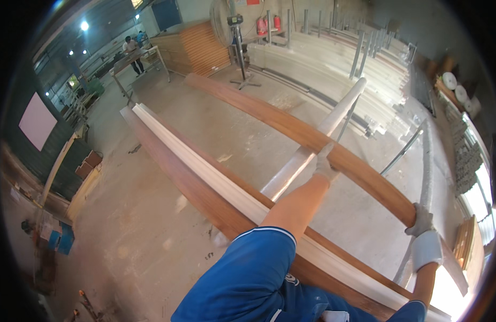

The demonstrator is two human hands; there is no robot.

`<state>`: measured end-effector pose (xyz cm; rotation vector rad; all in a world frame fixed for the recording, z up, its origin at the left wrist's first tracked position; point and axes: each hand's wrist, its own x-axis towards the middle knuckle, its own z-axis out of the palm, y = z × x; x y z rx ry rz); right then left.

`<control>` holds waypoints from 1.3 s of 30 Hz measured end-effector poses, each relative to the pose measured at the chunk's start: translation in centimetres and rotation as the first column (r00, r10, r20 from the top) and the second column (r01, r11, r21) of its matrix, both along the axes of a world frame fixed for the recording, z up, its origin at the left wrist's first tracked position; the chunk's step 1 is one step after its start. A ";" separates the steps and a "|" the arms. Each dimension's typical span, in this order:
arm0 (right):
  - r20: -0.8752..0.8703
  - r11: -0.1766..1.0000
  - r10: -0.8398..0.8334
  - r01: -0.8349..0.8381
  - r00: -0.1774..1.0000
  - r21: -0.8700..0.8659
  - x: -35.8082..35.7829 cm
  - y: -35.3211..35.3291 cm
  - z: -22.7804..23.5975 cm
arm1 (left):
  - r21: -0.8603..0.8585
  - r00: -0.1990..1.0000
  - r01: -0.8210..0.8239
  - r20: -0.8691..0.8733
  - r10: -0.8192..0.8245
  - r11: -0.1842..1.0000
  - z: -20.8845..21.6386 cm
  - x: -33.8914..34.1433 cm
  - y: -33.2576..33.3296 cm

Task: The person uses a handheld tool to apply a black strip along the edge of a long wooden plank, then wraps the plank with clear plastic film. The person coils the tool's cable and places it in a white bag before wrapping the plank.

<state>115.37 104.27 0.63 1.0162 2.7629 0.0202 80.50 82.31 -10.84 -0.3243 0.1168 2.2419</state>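
A long brown wood-grain board (pixel 258 110) lies slantwise across the wrapped bars of a rack. My left hand (pixel 326 162), in a pale glove, is closed on the board's near edge around its middle. Farther right, my gloved right hand (pixel 420 221) grips the same board toward its near right end; part of its fingers is hidden. A white band (pixel 426 250) wraps the right wrist. Closer to my body, a second brown board (pixel 189 182) and a white grooved strip (pixel 200 180) lie side by side, passing under my left arm.
One wrapped rack bar (pixel 291 170) crosses beneath the boards; another (pixel 427 161) stands to the right. Long pale profiles (pixel 334 70) fill a rack at the back. A fan (pixel 238 48) on a stand and stacked brown panels (pixel 202 48) are behind. Another person (pixel 131 51) stands far left.
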 end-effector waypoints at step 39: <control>-0.272 0.207 0.955 0.393 0.118 0.896 -9.6 -13.2 29.0 | 0.914 -0.935 -0.336 -0.354 0.041 0.229 42.3 0.1 -18.6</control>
